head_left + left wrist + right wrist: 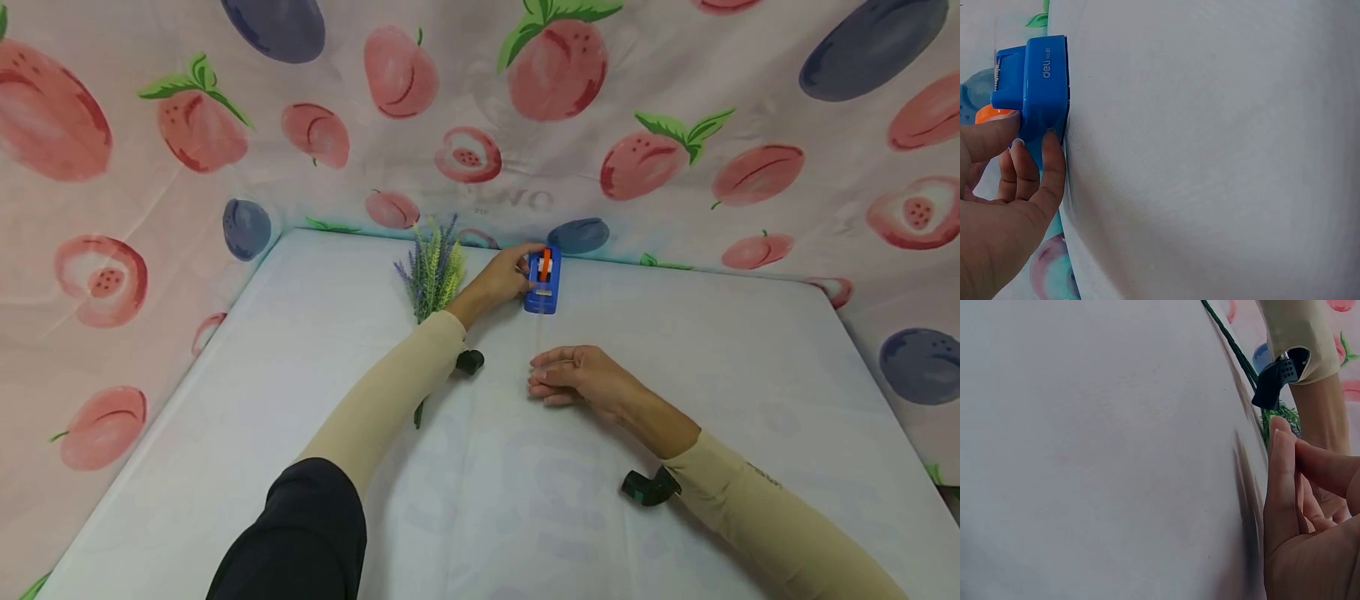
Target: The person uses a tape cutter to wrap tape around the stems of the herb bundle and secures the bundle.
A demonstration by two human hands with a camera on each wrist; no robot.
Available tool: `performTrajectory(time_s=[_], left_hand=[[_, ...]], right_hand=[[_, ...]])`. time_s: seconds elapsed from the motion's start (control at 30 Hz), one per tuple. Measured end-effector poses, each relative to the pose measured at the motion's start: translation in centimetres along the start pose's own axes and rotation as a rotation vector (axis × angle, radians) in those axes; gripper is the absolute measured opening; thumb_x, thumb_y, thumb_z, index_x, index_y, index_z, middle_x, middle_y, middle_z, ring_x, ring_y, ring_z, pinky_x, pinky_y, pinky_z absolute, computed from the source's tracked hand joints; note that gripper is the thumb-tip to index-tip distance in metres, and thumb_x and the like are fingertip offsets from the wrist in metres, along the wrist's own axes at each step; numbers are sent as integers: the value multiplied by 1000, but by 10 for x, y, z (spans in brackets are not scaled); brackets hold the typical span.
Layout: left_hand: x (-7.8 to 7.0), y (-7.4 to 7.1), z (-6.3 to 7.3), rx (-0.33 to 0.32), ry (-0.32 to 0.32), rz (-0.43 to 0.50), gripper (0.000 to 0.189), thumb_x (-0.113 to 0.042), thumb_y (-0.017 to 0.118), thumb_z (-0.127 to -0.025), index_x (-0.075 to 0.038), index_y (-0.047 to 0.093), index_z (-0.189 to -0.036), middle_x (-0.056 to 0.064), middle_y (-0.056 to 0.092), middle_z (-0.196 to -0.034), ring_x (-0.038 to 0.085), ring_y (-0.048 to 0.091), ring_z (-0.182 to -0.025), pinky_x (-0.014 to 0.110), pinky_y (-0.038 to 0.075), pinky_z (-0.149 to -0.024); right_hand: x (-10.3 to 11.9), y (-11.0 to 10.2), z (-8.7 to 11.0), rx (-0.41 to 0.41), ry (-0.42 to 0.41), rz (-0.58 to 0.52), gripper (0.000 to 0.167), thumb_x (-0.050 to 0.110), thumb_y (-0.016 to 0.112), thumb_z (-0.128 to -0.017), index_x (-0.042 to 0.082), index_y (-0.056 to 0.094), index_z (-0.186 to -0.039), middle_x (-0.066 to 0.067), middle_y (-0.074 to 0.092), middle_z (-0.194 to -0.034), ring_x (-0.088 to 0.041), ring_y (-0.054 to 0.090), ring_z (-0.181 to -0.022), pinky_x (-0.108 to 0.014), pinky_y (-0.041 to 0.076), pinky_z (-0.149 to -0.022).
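A blue tape dispenser (543, 292) with an orange tape core stands near the back edge of the table. My left hand (504, 275) grips its side; in the left wrist view the thumb and fingers of the left hand (1004, 206) lie against the blue body. From the dispenser's front a faint strip of clear tape (540, 329) runs toward me. Nearer the front, my right hand (581, 377) pinches the tape's end between thumb and fingers. The right wrist view shows the right hand (1304, 506) with thumb and fingertips together, but the tape itself cannot be made out there.
An artificial bunch of purple and yellow-green flowers (433, 271) lies left of the dispenser, its stems passing beneath my left forearm. Dark wrist cameras protrude under both forearms. A fruit-print cloth (465, 83) hangs behind the white table (712, 350).
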State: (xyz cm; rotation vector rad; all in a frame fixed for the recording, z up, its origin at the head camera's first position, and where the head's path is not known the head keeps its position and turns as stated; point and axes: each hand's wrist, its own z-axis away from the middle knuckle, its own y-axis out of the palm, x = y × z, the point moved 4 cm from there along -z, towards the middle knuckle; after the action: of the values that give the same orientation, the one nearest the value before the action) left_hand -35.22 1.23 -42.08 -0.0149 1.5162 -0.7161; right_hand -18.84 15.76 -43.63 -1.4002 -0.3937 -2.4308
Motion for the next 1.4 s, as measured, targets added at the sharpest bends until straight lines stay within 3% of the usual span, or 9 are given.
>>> performTrajectory(time_s=[0.23,0.4,0.57,0.8,1.13,1.4], left_hand=[[0,0,0,1,6,-2,69,7,66,-93,-20,47,-153,12,52,-105,21,48,-84,30,42,-68],[-3,-5,13,29,24,-16,63,1,62,-98,-16,44,-155,13,57,-111,25,58,-91,33,50,-74],[-10,-20,39,92,39,-3,57,-5,58,-102,-12,41,-156,15,58,-115,36,64,-107,46,56,-85],[-7,-47,82,119,71,14,49,-8,55,-103,-13,49,-151,25,60,-118,44,61,-108,57,53,-89],[15,-82,144,121,28,-87,44,-14,58,-103,-14,55,-147,17,62,-113,40,59,-92,48,54,-78],[32,-98,176,121,-34,-181,48,-13,62,-101,-12,53,-149,11,62,-108,34,64,-91,37,50,-73]], right_hand=[[-1,0,3,6,3,27,42,9,65,-99,-8,53,-136,-13,76,-107,-20,76,-95,-30,60,-79],[-1,-1,4,3,8,43,40,9,65,-100,-8,54,-133,-13,76,-107,-22,76,-96,-31,60,-79],[-2,-2,3,9,13,56,39,11,65,-100,-9,55,-132,-14,76,-108,-22,75,-97,-31,60,-80],[-4,-4,3,11,7,77,41,14,67,-99,-8,56,-132,-14,76,-109,-23,75,-98,-32,60,-81],[-3,-4,4,22,-10,64,38,13,67,-99,-7,56,-130,-14,76,-109,-21,76,-96,-33,60,-81],[-2,-5,6,29,-15,58,39,12,66,-99,-9,55,-131,-15,75,-112,-21,76,-96,-33,60,-82]])
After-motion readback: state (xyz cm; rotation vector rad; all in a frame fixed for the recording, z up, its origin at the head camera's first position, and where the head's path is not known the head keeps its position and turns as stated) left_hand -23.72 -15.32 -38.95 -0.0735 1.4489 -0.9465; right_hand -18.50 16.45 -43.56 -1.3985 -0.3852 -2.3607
